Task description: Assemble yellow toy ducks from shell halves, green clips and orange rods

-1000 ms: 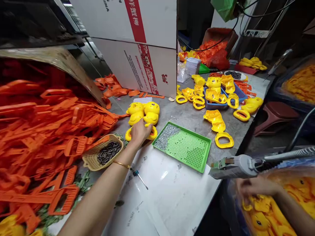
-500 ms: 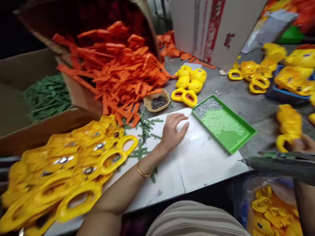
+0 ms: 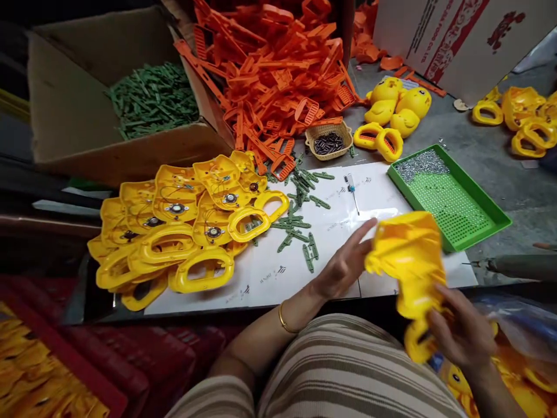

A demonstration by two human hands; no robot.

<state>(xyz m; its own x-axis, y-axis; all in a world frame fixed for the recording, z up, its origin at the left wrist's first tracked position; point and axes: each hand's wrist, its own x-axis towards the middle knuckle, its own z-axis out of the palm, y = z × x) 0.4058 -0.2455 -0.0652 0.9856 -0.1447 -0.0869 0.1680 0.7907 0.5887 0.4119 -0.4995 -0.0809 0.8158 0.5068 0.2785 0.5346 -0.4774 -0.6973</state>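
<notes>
My right hand (image 3: 463, 331) grips a yellow plastic duck shell half (image 3: 411, 255) near its handle loop and holds it up over the table's front edge. The hollow side of the shell is blurred by motion. Beside its left edge is my left hand (image 3: 342, 270), fingers outstretched; whether they touch the shell I cannot tell. On the white sheet (image 3: 278, 278) lie loose green plastic strips (image 3: 300, 220) and a small part with a thin rod (image 3: 352, 188). Several yellow shell halves (image 3: 191, 203) with speakers and wires are stacked to the left.
A green tray (image 3: 491, 223) of screws stands right, with a power screwdriver (image 3: 517, 266) near it. Behind are a small basket (image 3: 328, 154) of dark metal pieces, an orange parts heap (image 3: 278, 75), paired duck bodies (image 3: 398, 113) and a cardboard box (image 3: 130, 154) with green strips.
My right hand has brought the yellow shell half from the far right to in front of me. My left hand has drawn back toward it. The view has shifted to the left.
</notes>
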